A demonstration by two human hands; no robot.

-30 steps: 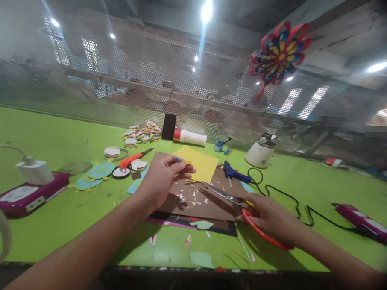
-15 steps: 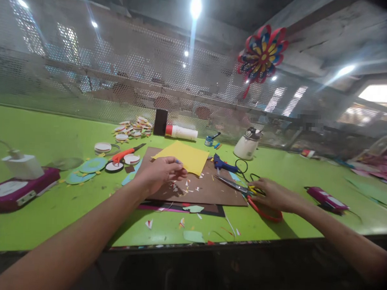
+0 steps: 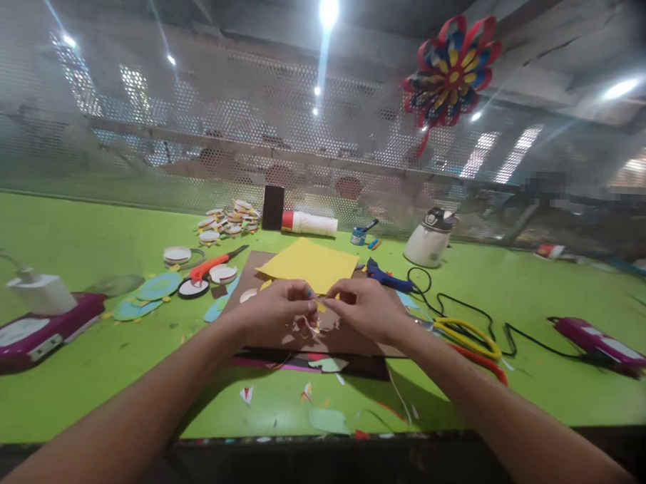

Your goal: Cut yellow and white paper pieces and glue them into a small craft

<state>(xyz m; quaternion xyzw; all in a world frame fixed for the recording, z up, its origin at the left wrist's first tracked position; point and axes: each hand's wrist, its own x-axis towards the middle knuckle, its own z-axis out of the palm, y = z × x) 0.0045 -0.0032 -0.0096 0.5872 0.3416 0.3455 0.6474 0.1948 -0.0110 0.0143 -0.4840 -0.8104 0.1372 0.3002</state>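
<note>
My left hand (image 3: 280, 308) and my right hand (image 3: 367, 308) meet over the brown board (image 3: 238, 313). Their thumbs and fingers are pinched together around a tiny yellow piece (image 3: 319, 299), mostly hidden by the fingertips. Just beyond the fingers lies a yellow sheet (image 3: 308, 263). Under the hands, small paper scraps (image 3: 311, 331) are scattered on the board. Scissors with yellow and red handles (image 3: 469, 336) rest beside my right forearm, apart from the hand, their blades mostly hidden behind it. A blue glue gun (image 3: 388, 277) lies behind my right hand.
Orange-handled scissors (image 3: 212, 264), light-blue paper discs (image 3: 160, 286) and a purple power strip (image 3: 84, 314) are on the left. At the back stand a pile of white rings (image 3: 230, 222), a white bottle (image 3: 316, 224) and a jug (image 3: 428, 243). A black cable (image 3: 467, 303) crosses the right side.
My right hand has let go of the yellow-and-red-handled scissors and moved left to meet my left hand. The scissors now lie on the table. My left hand stays over the board.
</note>
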